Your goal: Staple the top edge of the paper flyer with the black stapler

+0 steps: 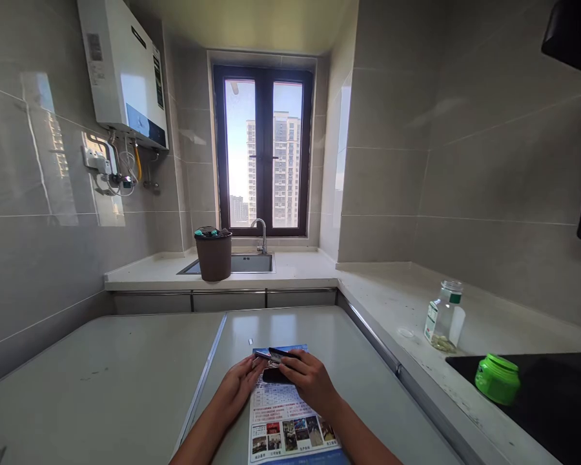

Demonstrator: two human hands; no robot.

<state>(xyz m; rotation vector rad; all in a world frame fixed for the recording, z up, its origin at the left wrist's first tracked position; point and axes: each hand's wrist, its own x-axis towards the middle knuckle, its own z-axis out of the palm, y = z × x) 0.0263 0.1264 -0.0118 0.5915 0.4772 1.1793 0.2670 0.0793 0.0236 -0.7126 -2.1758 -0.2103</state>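
Both hands meet over a printed leaflet (290, 416) lying on the pale table. My left hand (237, 387) is closed, its fingertips on the silver end of a small black-and-silver object (274, 356) whose kind I cannot make out. From the other side my right hand (312, 381) grips the dark end of the same object, fingers bent around it. Just beneath, a flat black piece (278, 376) shows between the hands; whether it is joined to the object is unclear. A tiny white piece (250, 341) lies on the table beyond my left hand.
A brown bin (214, 257) stands at the sink (252, 263), beside the faucet (261, 236). On the right counter are a glass jar (444, 316), a clear lid (405, 332) and a green jar (497, 379) on a black cooktop (556, 400). A water heater (126, 71) hangs left.
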